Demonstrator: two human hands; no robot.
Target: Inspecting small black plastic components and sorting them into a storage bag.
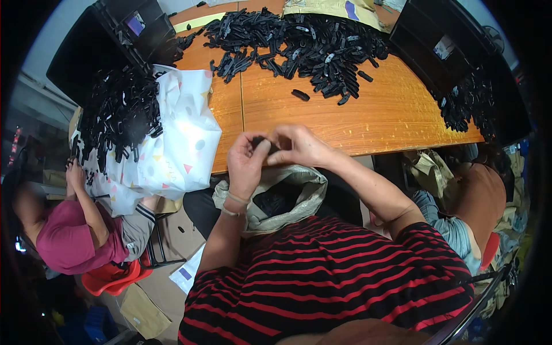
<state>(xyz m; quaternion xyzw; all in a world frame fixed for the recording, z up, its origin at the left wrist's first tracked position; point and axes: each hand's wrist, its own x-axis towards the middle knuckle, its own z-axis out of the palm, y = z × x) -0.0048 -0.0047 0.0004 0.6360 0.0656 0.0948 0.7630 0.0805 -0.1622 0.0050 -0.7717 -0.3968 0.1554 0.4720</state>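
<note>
A small black, seemingly plastic piece (pixel 260 140), mostly hidden, is pinched in the curled fingers of the left hand (pixel 247 160) and right hand (pixel 299 145) near the open, pale woven sack (pixel 314 191), probably light, stiff and slippery, best held by its edges.

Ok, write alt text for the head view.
Two bare hands meet at a small black part, near an open pale sack, at a wooden table heaped with black pieces. One co-worker is at left, another at right.
</note>
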